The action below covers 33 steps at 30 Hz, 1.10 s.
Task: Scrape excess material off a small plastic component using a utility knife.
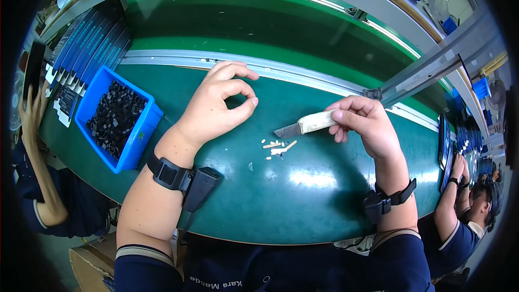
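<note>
My right hand (361, 121) grips a knife (319, 123) by its off-white, wrapped-looking handle. The grey blade points left and slightly down, just above the green table. Below the tip lie several small pale scraps (278, 147), some round and some like short strips. To the left, my left hand (224, 94) is raised over the table, thumb and index fingertips meeting in a ring while the other fingers stay loosely bent. Whether anything tiny sits in that pinch cannot be made out.
A blue bin (121, 135) of small black parts stands left of my left forearm, with a row of blue boxes (94, 43) behind it. A metal rail (259, 70) edges the table's far side before a green belt. People work at both sides.
</note>
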Available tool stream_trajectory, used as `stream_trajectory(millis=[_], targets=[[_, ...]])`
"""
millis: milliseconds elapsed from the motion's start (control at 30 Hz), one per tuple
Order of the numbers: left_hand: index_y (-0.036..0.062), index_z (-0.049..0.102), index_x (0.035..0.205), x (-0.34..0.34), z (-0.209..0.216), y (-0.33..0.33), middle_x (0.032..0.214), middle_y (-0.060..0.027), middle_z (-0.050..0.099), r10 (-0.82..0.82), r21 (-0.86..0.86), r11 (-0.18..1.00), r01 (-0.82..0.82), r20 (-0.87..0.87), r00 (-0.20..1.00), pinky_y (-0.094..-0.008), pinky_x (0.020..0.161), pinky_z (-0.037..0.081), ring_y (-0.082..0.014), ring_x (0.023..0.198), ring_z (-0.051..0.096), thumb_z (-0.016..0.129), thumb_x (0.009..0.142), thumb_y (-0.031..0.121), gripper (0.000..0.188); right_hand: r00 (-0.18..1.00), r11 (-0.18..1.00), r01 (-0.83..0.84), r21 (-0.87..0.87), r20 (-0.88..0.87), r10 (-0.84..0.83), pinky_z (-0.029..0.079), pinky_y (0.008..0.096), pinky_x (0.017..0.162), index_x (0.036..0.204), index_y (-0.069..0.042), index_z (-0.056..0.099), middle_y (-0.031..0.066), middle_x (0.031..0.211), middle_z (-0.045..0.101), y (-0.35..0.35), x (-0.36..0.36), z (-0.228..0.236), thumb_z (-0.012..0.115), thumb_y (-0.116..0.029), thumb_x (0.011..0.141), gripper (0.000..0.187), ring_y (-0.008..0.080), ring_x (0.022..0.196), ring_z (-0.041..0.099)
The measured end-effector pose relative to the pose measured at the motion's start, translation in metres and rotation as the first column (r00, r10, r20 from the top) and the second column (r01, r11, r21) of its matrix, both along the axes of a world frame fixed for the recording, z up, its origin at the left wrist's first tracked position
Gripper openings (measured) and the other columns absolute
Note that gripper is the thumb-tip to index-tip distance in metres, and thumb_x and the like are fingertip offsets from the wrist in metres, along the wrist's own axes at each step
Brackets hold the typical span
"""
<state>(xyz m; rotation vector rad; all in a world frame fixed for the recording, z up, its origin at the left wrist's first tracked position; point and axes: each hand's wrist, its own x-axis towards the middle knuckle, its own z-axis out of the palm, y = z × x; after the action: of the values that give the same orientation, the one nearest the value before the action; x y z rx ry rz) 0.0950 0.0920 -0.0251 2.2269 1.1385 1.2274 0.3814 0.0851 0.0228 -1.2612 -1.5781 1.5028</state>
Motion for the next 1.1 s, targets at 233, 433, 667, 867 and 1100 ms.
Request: stream_trajectory(millis=[233,433,667,867,1100], targets=[[0.0045,0.062,0.080,-0.008,-0.002,0.010,0.100,-0.0086,0.062,0.144,0.116,0.983,-0.144,0.012,0.990,-0.0385,0.092,0.042,-0.0283,0.105,0.054,0.061,0.073,0.001,0.008,0.992,0.998,0.020,-0.054,-0.125,-0.026,0.048,0.0214,0.056,0.101,0.003,0.064,0.0087,0.079,0.066,0.006,-0.007,0.007,0.061,-0.011,0.087,0.020,0.0106,0.063,0.061],[0.0043,0.060,0.103,-0.031,-0.020,0.024,0.114,-0.0142,0.059,0.590,0.127,0.794,-0.594,0.077,0.804,-0.0407,0.102,0.035,-0.0330,0.119,0.047,0.051,0.086,0.006,0.019,0.999,0.969,-0.034,0.247,-0.004,0.036,0.048,0.0228,0.058,0.106,0.002,0.063,0.0064,0.086,0.066,0.028,-0.044,0.016,0.060,-0.008,0.087,0.022,0.0114,0.069,0.062],[-0.0015,0.057,0.108,-0.045,-0.036,0.033,0.121,-0.0221,0.051,0.751,0.188,0.657,-0.730,-0.239,0.615,-0.0522,0.108,0.024,-0.0412,0.128,0.034,0.049,0.081,0.004,0.029,0.975,0.793,-0.111,0.600,0.219,-0.029,0.047,0.0242,0.060,0.104,0.001,0.064,0.0066,0.080,0.065,0.070,-0.101,0.004,0.061,-0.007,0.085,0.020,0.0103,0.067,0.060],[0.0015,0.061,0.104,-0.043,-0.031,0.030,0.127,-0.0238,0.045,0.731,0.089,0.651,-0.754,-0.339,0.592,-0.0591,0.107,0.020,-0.0418,0.131,0.029,0.050,0.078,0.003,0.028,0.936,0.598,-0.269,0.755,0.351,-0.022,0.051,0.0327,0.069,0.096,0.001,0.067,0.0175,0.083,0.066,0.089,-0.130,0.002,0.061,-0.006,0.080,0.018,0.0261,0.071,0.063],[0.0150,0.063,0.100,-0.041,-0.030,0.030,0.127,-0.0179,0.046,0.739,0.104,0.626,-0.773,-0.396,0.545,-0.0583,0.104,0.025,-0.0380,0.128,0.034,0.049,0.077,0.001,0.031,0.890,0.603,-0.380,0.702,0.455,0.031,0.051,0.0327,0.069,0.097,0.002,0.067,0.0175,0.083,0.066,0.098,-0.143,0.006,0.061,-0.006,0.080,0.020,0.0258,0.070,0.063]])
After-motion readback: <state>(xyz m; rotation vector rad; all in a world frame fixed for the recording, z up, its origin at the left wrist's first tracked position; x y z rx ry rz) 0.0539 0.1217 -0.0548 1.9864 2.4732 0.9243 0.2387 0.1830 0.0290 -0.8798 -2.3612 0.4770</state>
